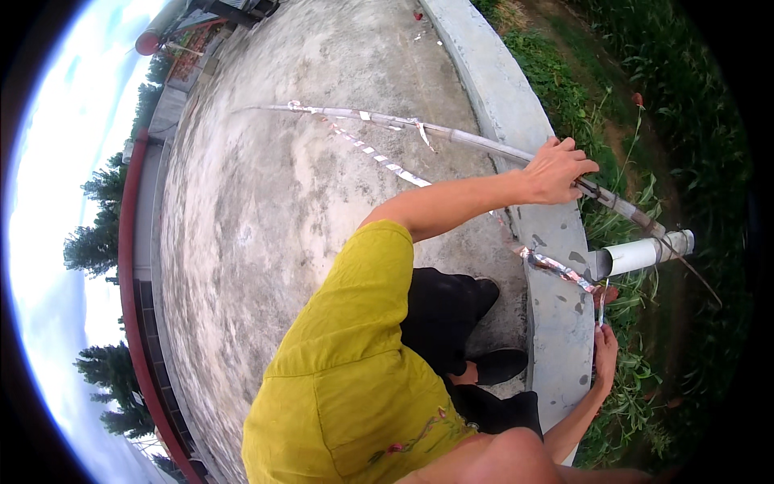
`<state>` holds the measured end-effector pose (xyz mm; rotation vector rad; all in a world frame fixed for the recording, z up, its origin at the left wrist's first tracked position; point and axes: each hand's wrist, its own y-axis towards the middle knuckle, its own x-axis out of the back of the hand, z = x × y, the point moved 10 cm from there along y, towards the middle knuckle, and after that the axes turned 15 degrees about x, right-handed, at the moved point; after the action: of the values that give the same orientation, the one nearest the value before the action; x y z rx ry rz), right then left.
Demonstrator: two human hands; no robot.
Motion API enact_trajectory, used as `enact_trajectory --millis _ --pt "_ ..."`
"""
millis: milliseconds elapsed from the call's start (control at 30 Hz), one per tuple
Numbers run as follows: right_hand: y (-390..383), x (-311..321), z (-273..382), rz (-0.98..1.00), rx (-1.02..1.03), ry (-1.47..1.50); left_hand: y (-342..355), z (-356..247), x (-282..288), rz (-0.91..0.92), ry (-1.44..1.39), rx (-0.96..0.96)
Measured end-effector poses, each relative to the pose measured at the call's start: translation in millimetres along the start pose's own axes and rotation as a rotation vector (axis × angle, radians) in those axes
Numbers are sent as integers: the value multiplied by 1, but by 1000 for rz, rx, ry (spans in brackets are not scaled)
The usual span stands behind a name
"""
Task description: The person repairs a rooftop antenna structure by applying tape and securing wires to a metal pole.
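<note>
Seemingly no readable text

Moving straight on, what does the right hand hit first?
Past the shiny strip at its fingertips, the right hand might meet the reddish thing, then the white pipe; depth is unclear.

Your left hand [556,171] is closed around a long pole [484,143] reaching over the concrete ledge [556,355]. Your right hand [605,355], by the ledge's outer edge, pinches a shiny strip [560,268] that lies across it. Near the pole's end, a white pipe [645,254] juts out toward green plants [641,367].
</note>
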<state>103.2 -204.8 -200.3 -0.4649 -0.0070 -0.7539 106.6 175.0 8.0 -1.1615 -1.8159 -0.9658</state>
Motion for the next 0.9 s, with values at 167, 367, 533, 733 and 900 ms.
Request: enact_trajectory --millis 167,367,533,733,900 --pt "17 0 -7 23 -15 7 -7 -81 17 -166 -154 -193" --pt "54 57 -63 -233 -168 -56 -100 -247 -68 517 -479 -435" --pt "68 123 -76 -498 -193 -161 -180 -308 -106 807 -634 -419" --pt "68 155 -79 -657 -243 -170 -160 -335 -111 970 -616 -418" --pt "75 111 -42 -651 -150 -141 -159 -319 -126 900 -777 -342"
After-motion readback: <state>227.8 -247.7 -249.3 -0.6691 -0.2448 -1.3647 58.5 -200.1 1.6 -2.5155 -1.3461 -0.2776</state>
